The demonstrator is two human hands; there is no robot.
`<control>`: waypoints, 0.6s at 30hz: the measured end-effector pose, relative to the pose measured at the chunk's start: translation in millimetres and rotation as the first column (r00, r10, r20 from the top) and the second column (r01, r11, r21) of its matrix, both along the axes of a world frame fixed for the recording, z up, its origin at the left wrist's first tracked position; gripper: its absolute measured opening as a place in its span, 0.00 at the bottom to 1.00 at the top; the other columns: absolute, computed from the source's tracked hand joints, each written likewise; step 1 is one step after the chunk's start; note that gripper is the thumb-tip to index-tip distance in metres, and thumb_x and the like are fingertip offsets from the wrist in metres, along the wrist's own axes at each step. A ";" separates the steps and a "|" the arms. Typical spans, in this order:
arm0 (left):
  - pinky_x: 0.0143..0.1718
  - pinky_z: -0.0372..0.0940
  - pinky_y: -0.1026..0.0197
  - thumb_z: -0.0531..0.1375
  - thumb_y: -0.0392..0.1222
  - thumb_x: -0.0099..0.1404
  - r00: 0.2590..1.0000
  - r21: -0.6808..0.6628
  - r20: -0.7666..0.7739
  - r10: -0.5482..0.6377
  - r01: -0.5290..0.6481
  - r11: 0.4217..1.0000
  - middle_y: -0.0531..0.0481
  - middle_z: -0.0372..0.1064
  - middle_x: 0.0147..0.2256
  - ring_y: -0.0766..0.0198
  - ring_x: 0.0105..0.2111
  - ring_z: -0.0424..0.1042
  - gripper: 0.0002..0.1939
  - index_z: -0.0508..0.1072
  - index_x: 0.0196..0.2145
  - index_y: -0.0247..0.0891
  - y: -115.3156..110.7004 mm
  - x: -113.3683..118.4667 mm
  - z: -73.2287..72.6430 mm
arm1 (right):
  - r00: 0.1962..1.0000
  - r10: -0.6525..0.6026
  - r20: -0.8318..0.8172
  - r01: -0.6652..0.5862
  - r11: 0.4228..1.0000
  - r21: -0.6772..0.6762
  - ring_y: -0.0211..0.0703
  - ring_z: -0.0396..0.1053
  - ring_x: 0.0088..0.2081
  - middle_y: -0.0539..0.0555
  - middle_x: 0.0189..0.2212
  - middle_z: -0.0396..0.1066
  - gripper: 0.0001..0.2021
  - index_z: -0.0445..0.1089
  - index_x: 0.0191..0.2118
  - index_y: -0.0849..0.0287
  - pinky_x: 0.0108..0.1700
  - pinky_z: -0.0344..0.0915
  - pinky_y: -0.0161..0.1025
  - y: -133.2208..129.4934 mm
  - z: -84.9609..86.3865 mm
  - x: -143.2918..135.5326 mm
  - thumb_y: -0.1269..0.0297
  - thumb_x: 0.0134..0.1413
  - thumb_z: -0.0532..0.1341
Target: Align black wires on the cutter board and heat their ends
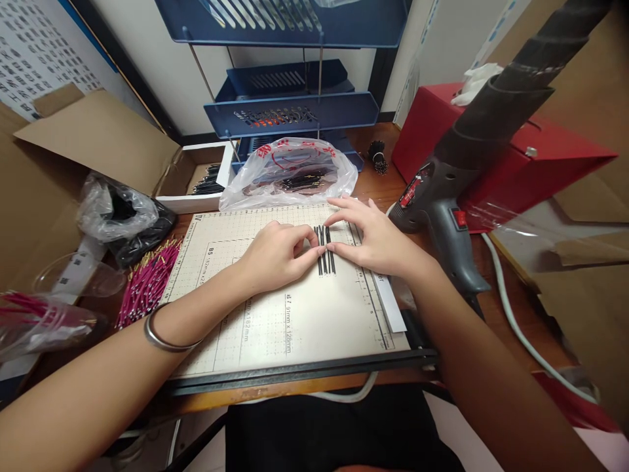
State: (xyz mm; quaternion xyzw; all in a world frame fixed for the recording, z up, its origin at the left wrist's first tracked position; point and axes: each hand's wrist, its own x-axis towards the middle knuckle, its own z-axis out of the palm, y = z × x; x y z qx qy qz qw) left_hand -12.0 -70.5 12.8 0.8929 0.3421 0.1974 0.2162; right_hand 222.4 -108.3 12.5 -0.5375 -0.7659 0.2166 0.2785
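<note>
Several short black wires (326, 262) lie side by side on the cream paper trimmer board (265, 328), which is printed with grid lines and size marks. At their left edge my left hand (282, 255) is closed, thumb and index finger pinched together on the wires. From the other side my right hand (371, 236) reaches in with fingers apart, its thumb tip touching the wires and its index finger near their upper ends. The fingertips partly cover the middle of the row. A metal bangle (162, 337) circles my left wrist.
Behind the board sits a clear plastic bag (289, 190) of black wires. Purple wires (150, 282) are heaped at the left, beside an open carton (170, 203). A grey heat gun (452, 196) stands close on the right, before a red box (427, 111). Blue shelves (295, 115) rise behind.
</note>
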 end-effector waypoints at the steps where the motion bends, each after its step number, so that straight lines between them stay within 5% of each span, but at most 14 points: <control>1: 0.35 0.56 0.59 0.62 0.50 0.74 1.000 0.001 -0.001 0.002 -0.002 1.000 0.59 0.63 0.17 0.66 0.20 0.62 0.14 0.78 0.34 0.39 -0.1 0.0 0.0 | 1.000 -0.003 0.003 0.003 1.000 -0.003 0.67 0.53 0.81 0.57 0.76 0.64 0.13 0.80 0.50 0.52 0.80 0.36 0.83 0.2 0.2 0.2 0.63 0.60 0.71; 18: 0.35 0.56 0.59 0.63 0.50 0.74 1.000 0.012 -0.003 -0.011 0.011 1.000 0.59 0.63 0.18 0.66 0.20 0.63 0.14 0.77 0.34 0.39 0.3 -0.4 -0.3 | 0.999 -0.009 0.036 0.010 1.000 -0.018 0.66 0.52 0.81 0.58 0.77 0.62 0.12 0.80 0.51 0.53 0.80 0.33 0.83 0.1 -2.7 1.2 0.62 0.62 0.71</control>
